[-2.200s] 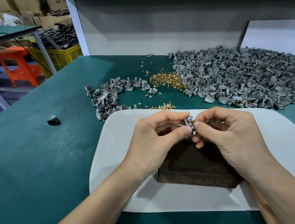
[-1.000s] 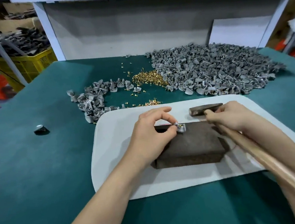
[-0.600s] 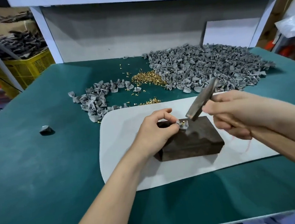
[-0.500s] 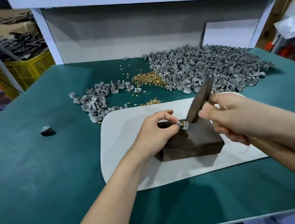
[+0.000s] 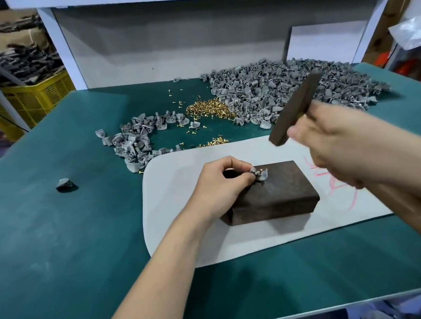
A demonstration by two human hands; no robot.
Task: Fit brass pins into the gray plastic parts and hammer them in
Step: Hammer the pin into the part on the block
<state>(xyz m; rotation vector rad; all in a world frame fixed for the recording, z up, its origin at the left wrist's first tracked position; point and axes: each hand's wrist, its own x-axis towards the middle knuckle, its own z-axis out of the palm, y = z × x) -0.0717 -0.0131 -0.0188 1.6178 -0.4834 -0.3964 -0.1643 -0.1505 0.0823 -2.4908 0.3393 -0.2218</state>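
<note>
Now: hammer (image 5: 294, 111) raised over block (image 5: 279, 196)
Green table (image 5: 47, 250); white mat (image 5: 171, 188) on it; gray parts heap (image 5: 287, 86) at back, brass pins (image 5: 207, 108) beside; dark block on mat; right hand (image 5: 335, 143) grips hammer, held above block; left hand (image 5: 221, 183) pinches gray part (image 5: 260, 174) with pin on block's far-left corner

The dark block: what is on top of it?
A gray plastic part with a brass pin rests on the dark block, pinched by the left hand. The hand covers the block's left end.
</note>
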